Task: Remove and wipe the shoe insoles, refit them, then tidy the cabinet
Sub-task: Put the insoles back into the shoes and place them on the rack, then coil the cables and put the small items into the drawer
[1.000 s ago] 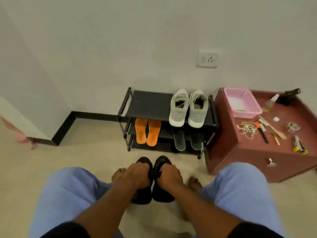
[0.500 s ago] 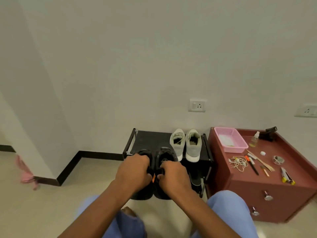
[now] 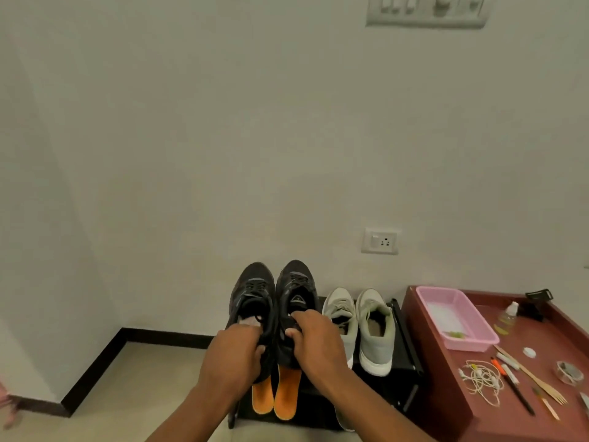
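Above the black shoe rack [image 3: 404, 362], the left hand [image 3: 234, 358] and right hand [image 3: 318, 341] each grip a black sneaker [image 3: 294, 291] by its heel, while orange insoles [image 3: 287, 393] on the rack's lower shelf still await refitting, so much remains.

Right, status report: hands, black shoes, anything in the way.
Left hand grips left black shoe, right hand grips right black shoe. Both held above rack. Orange insoles out on lower shelf. Grey sneakers beside, not blocking.

Both arms outstretched, left grip [image 3: 237, 352] and right grip [image 3: 314, 341] curled, side by side.
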{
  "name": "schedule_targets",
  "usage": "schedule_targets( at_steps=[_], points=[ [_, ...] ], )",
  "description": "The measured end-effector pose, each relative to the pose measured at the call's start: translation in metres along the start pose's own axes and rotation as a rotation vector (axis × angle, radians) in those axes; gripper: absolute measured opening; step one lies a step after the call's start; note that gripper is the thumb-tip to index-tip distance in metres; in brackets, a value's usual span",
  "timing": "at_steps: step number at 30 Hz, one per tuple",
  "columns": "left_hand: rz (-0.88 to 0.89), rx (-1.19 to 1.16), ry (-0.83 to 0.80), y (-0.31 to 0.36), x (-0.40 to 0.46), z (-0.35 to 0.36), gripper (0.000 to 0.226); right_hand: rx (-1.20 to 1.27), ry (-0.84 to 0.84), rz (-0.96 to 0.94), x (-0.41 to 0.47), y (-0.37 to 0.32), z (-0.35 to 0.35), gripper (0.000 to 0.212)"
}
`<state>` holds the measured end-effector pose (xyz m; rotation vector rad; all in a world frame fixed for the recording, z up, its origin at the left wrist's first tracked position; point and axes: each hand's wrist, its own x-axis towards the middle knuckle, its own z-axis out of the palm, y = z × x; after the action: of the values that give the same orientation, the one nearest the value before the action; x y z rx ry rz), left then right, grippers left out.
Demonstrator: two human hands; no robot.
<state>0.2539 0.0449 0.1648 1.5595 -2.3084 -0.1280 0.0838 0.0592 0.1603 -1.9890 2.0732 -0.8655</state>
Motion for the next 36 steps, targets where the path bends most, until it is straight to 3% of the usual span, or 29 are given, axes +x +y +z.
schedule_targets(
  at_steps=[9,17,24,28,36],
  points=[
    [-0.014,-0.006,-0.057,-0.034,0.081,0.099,0.019,-0.104,-0.035,-0.002,0.053,0.066,0.087,0.013],
    [-0.103,-0.065,-0.006,-0.037,0.086,0.160,0.006,-0.108,-0.045,0.011,0.060,0.097,0.135,0.006],
    [-0.073,-0.092,0.005,-0.038,0.090,0.159,0.008,-0.135,-0.047,-0.008,0.059,0.090,0.142,0.010],
    [-0.061,-0.078,-0.011,-0.029,0.086,0.147,0.022,-0.087,-0.091,0.024,0.054,0.090,0.134,0.022],
    [0.085,-0.035,0.020,0.045,0.069,0.107,0.015,-0.079,-0.012,0.018,0.025,0.088,0.064,0.033]
  ],
)
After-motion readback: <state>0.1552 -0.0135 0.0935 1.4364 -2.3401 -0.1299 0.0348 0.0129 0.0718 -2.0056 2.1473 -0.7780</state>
